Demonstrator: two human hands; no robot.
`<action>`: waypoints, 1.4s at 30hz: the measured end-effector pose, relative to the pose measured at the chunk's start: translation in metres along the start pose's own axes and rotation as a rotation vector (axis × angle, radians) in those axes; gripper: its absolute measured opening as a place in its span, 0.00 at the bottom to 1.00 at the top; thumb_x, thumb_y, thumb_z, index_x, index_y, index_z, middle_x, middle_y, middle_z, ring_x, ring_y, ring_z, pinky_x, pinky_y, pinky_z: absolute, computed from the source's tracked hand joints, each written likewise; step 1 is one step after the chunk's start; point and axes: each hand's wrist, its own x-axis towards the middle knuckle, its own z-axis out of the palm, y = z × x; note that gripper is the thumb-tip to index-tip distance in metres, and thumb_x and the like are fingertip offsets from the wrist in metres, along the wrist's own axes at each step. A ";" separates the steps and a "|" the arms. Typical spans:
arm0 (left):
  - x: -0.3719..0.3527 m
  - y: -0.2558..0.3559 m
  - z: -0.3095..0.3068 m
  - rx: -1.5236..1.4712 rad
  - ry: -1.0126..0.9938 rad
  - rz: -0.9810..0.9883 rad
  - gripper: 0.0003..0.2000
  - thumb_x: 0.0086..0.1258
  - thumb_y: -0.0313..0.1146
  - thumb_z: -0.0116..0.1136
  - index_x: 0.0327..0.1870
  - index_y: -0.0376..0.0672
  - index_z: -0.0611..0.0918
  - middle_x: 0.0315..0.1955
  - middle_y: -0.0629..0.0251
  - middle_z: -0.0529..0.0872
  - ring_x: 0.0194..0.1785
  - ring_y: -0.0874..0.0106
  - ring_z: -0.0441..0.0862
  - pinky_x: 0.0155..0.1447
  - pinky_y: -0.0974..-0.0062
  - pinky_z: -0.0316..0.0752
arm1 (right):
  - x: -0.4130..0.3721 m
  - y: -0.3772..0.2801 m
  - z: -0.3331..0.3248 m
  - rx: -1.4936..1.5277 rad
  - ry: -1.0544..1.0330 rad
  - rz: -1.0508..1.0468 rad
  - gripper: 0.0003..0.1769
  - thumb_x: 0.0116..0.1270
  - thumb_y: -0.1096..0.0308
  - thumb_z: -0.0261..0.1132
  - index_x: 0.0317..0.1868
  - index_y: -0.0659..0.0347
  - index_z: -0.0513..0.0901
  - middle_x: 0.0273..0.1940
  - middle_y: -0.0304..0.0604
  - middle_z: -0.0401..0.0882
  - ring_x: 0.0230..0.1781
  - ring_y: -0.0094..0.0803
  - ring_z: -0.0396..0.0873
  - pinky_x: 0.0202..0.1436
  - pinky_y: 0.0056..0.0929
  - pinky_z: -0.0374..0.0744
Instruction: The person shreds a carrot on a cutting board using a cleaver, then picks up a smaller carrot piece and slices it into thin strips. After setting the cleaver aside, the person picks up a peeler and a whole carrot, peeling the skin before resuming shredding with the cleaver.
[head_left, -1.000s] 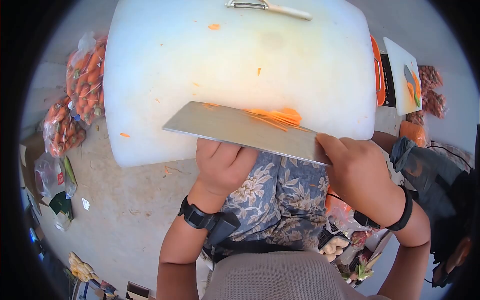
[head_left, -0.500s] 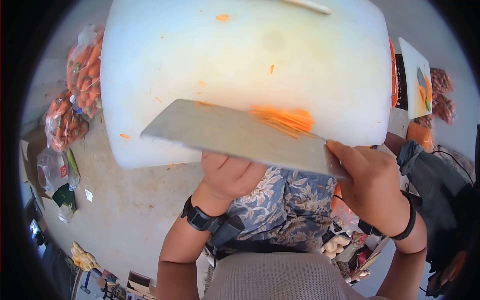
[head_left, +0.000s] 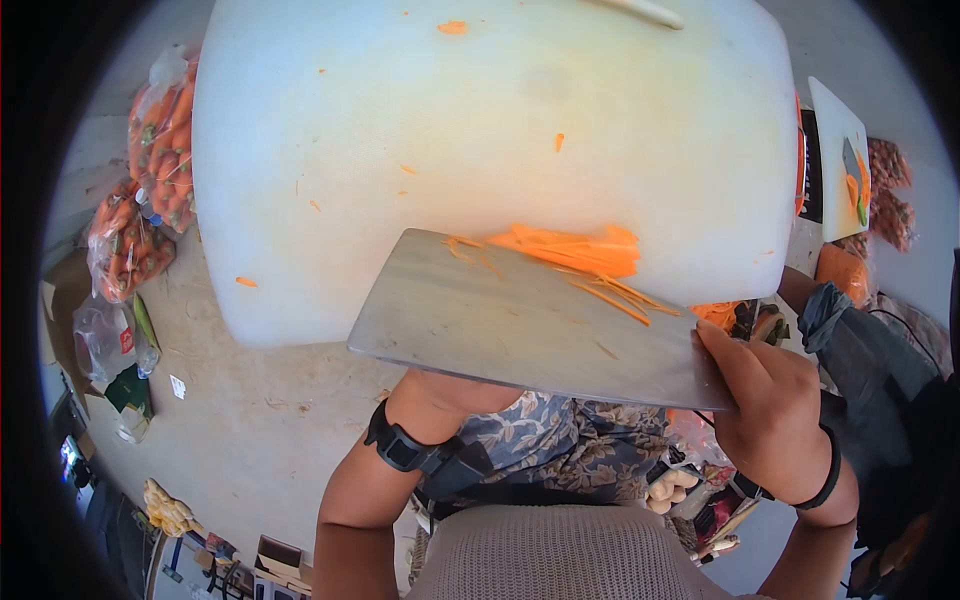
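My right hand [head_left: 768, 415] is closed around the handle end of a wide cleaver [head_left: 540, 325], its blade held flat at the near edge of the white cutting board [head_left: 380, 100]. Several thin carrot strips [head_left: 625, 300] lie on the blade. Just past its far edge rests a pile of sliced carrot [head_left: 585, 248], partly overlapped by the blade. My left hand [head_left: 455, 390], with a black strap on the wrist, is beneath the cleaver, and its fingers are hidden by the blade.
Small carrot scraps [head_left: 453, 28] dot the board, and a white-handled tool [head_left: 645, 10] lies at its far edge. Bags of carrots [head_left: 165, 150] stand on the floor at left. At right are another board [head_left: 832, 140] with a knife and a person's dark sleeve [head_left: 860, 340].
The cleaver has moved toward me and to the right, tilting so more of its face shows. Carrot strips now lie on it. My left hand has gone further under the blade.
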 end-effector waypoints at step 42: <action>0.045 0.021 -0.011 0.508 0.196 0.311 0.12 0.50 0.17 0.64 0.38 0.36 0.87 0.40 0.59 0.86 0.43 0.57 0.83 0.51 0.64 0.76 | 0.047 -0.010 0.015 -0.051 -0.049 0.061 0.04 0.58 0.72 0.63 0.33 0.63 0.76 0.21 0.48 0.78 0.21 0.42 0.81 0.23 0.37 0.77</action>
